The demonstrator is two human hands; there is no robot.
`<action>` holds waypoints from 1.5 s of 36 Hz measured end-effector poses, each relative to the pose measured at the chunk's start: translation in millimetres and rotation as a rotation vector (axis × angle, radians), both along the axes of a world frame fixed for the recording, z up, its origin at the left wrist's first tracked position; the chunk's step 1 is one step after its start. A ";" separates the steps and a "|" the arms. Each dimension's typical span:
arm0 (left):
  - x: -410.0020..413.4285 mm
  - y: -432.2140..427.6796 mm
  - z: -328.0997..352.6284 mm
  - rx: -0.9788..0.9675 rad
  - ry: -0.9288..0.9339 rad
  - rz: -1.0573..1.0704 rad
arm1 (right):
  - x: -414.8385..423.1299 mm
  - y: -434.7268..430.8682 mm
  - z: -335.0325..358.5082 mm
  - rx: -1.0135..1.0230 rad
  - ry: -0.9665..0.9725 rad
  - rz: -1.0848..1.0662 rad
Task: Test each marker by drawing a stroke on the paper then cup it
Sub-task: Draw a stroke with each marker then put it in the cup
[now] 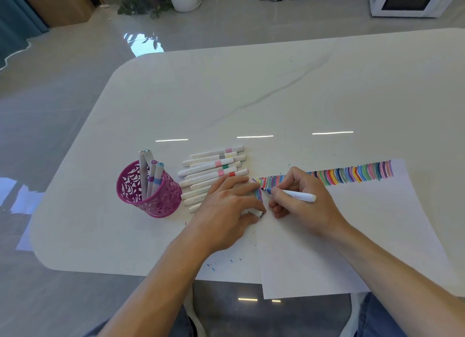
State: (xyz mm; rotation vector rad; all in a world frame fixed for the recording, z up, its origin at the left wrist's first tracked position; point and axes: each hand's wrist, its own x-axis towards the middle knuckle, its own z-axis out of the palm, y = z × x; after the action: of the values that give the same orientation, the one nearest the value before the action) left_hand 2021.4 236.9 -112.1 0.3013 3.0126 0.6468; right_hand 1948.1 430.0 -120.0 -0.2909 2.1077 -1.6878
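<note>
**One marker on the paper, four in the cup**

The right hand (302, 207) gripped a single blue marker (298, 193), its fingers curled round the white barrel. The uncapped tip touched the one sheet of paper (352, 236) at the left end of a long row of coloured strokes (352, 176) along the sheet's far edge; the strokes were too many and too close to count.

The left hand (224, 205) lay knuckles up across the paper's left edge, with its fingers stretched forward. It pinched one small white cap (258, 213) between thumb and fingers.

Just left of the paper, about ten capped markers (211, 169) lay side by side on the worktop (251, 97). The nearest ones ran under the left hand, so the exact count could not be told.

Further left stood one pink cut-out cup (161, 200), upright, with four markers (151, 175) standing in it.
</note>
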 end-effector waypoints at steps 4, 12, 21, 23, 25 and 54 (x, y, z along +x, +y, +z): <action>0.6 0.6 0.2 -0.029 0.011 -0.005 | -0.2 0.0 0.8 0.009 0.005 0.004; 1.5 3.1 4.6 -0.072 -0.017 0.000 | -1.5 -0.6 1.1 0.050 0.005 0.017; 0.7 3.3 3.6 -0.083 -0.023 0.008 | -1.8 -0.7 2.4 0.066 0.019 0.023; 0.6 3.5 4.3 -0.086 -0.029 0.009 | -2.0 -0.8 3.4 0.077 0.019 0.030; 0.6 3.7 5.3 -0.085 -0.037 0.011 | -2.1 -1.0 4.2 0.079 0.015 0.035; -1.1 6.1 6.6 0.180 -0.038 0.136 | -8.7 6.2 14.4 -0.276 -0.172 -0.136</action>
State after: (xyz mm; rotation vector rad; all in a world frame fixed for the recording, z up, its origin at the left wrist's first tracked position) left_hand 2020.3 243.1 -105.5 0.0896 2.9622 0.9268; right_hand 1939.4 436.2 -105.7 -0.0804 1.8074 -2.0085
